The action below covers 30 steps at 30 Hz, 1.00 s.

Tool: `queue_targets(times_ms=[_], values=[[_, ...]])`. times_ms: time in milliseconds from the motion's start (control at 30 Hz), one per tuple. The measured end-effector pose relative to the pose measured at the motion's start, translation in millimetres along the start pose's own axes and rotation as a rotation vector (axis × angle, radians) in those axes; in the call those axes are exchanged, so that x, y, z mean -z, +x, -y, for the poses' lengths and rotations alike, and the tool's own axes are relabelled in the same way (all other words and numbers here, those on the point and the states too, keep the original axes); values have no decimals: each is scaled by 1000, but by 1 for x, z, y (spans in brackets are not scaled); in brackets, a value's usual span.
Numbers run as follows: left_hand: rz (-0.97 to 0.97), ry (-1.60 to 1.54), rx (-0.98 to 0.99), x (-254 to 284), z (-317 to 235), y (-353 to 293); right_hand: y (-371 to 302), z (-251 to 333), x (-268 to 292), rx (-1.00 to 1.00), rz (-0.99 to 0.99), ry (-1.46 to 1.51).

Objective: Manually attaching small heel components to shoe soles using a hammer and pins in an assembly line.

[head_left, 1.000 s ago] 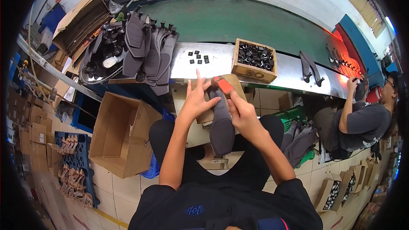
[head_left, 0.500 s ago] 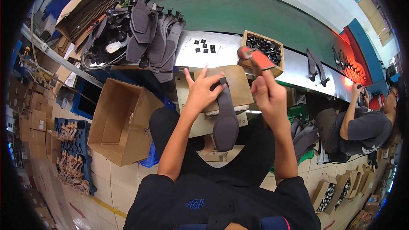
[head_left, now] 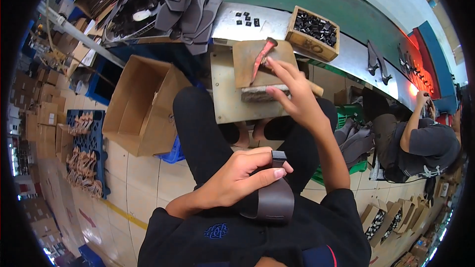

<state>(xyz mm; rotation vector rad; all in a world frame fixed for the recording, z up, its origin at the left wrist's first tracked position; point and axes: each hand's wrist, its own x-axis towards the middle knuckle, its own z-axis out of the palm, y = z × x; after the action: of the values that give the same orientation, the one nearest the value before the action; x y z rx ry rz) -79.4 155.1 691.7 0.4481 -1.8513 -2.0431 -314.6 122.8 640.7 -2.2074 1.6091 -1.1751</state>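
Observation:
Close to my chest, my left hand [head_left: 242, 175] is closed around the heel of a dark brown shoe sole [head_left: 277, 200]. The heel's flat end [head_left: 278, 155] points up between thumb and fingers. My right hand [head_left: 297, 91] has its fingers apart over the work block, beside a hammer [head_left: 262, 59] with a red head. The hammer lies on a brown pad [head_left: 242, 71] on top of the block, and its wooden handle end shows past my wrist. Fingertips are near the hammer; whether they touch it I cannot tell.
Small black square pieces [head_left: 247, 19] lie on the metal ledge, beside a wooden box [head_left: 316, 44] of black parts. Stacked soles [head_left: 198, 15] stand at the far left. A cardboard box [head_left: 143, 104] is left of my knee. Another person [head_left: 425, 143] works at the right.
The hammer has gone from my raised right hand onto the pad, and that hand has opened. My left hand has brought the sole from the pad back toward my chest.

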Motion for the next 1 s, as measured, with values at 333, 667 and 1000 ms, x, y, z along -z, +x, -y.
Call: queue_targets(times_ms=[333,667,1000], values=[[-13,-339,185,-68,6,-56,-114,112,-2,-183,248,1490],[161,-503,136,-100,37,-76,-152,133,-7,-104,244,1640],[124,-401,217,-57,73,-70,-152,58,19,-453,-515,1000]])
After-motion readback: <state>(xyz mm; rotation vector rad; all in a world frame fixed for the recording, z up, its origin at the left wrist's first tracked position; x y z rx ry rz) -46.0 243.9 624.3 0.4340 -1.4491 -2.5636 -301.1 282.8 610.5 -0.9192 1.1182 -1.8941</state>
